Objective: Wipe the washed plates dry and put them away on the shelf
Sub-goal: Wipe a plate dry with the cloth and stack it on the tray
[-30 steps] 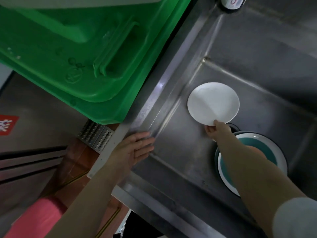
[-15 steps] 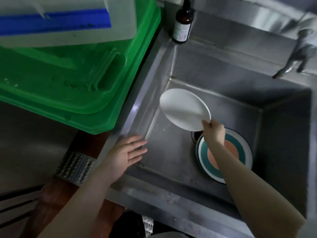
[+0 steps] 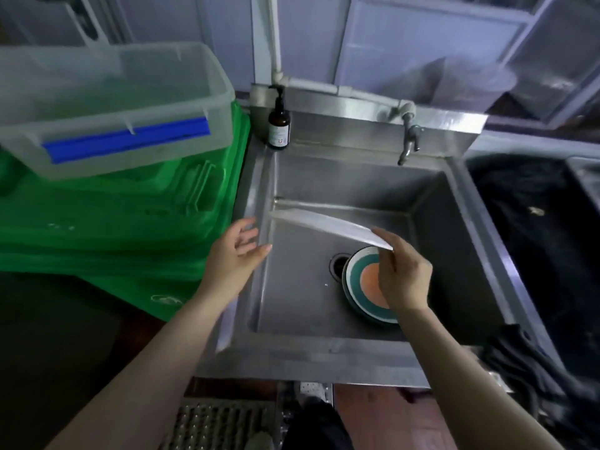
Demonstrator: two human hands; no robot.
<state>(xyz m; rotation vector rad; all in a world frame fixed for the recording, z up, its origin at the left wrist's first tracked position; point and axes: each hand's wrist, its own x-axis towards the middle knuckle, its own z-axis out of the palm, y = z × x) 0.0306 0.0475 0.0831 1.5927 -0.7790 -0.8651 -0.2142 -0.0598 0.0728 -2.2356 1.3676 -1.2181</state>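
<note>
My right hand grips a white plate by its right rim and holds it tilted, nearly edge-on, above the steel sink. My left hand hovers open just left of the plate's far edge, over the sink's left rim, fingers spread, not touching the plate. On the sink floor, beside the drain, lie stacked plates with a teal ring and orange centre, partly hidden by my right hand.
Green plastic crates stand left of the sink, a clear tub with a blue latch on top. A brown pump bottle and a tap sit at the sink's back. Dark cloth hangs at the right. No shelf is identifiable.
My right hand lifted the white plate higher out of the sink and tipped it nearly edge-on. My left hand rose off the sink rim toward the plate. The camera tilted up.
</note>
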